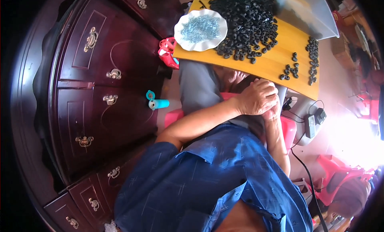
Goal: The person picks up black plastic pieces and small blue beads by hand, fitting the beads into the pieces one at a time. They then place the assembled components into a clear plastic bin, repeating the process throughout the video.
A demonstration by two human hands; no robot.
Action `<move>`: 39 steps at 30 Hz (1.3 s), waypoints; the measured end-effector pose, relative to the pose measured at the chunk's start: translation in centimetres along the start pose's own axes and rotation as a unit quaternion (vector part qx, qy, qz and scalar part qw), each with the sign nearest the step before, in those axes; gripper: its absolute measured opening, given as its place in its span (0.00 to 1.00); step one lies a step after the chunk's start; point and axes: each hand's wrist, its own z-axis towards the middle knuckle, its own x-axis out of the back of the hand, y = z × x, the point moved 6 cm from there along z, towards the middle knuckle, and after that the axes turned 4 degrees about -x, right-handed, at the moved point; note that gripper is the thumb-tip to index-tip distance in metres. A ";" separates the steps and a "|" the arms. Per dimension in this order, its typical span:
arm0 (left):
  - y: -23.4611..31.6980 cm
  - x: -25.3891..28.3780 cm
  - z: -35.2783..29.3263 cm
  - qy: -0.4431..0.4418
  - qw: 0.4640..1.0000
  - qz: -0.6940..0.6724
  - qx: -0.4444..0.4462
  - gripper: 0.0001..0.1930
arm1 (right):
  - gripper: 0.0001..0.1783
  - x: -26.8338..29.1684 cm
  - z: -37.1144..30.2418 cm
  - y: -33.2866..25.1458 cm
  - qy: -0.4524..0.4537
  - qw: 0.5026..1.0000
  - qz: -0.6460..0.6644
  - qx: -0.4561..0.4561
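A yellow-brown wooden table stood over a pinkish floor, beside dark-red cabinets on the left. Small black oval parts lay heaped on it, some scattered rightward. A white scalloped plate held clear bluish slivers; a translucent bin stood beyond the heap. Below the near edge, the left hand's fingers curled over the right hand, whose fingers were too covered to tell.
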 end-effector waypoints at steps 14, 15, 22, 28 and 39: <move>-12.5 7.1 7.5 0.187 0.946 -0.050 0.261 0.26 | 0.22 -19.9 13.3 -1.5 -0.017 1.000 0.015 0.010; -14.4 7.4 8.3 0.186 0.933 -0.104 0.291 0.26 | 0.20 -20.7 15.3 -2.4 0.018 0.999 -0.013 0.045; -22.8 7.0 17.1 0.278 0.783 -0.389 0.398 0.27 | 0.12 -25.2 26.5 -12.1 0.161 0.954 -0.137 0.212; -34.4 6.8 18.3 0.246 0.727 -0.470 0.435 0.42 | 0.31 -31.7 28.8 -11.4 0.195 0.871 -0.363 0.268; -36.8 2.8 21.8 0.259 0.697 -0.526 0.413 0.37 | 0.46 -32.0 31.7 -17.8 0.264 0.643 -0.643 0.321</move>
